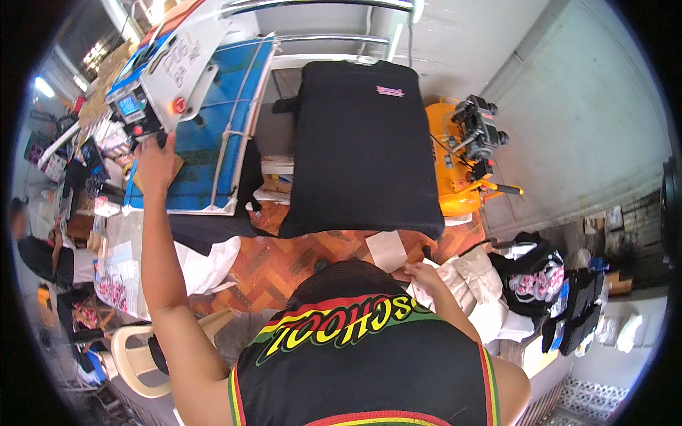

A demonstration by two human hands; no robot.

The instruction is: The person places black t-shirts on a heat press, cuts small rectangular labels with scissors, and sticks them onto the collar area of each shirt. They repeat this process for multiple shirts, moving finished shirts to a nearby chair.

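My left hand (pixel 156 166) reaches forward and grips a black handle (pixel 155 138) below the control box (pixel 129 109) of a heat press. The box has a lit display and red buttons. Under that hand spreads the blue press head (pixel 205 162), with white cord tied across it. To its right a black T-shirt (pixel 362 154) lies flat on the press bed, with a small pink print (pixel 390 91) near its far right corner. Close to my body, my right hand (pixel 426 278) pinches a square beige paper sheet (pixel 386 251) by its near corner.
A yellow air compressor (pixel 453 160) stands right of the shirt. White cloth (pixel 474 287) and stacked black garments (pixel 573 309) lie to my right. A beige plastic chair (pixel 133 362) is at near left. Further left, a person (pixel 45 258) is partly visible beside cluttered tables.
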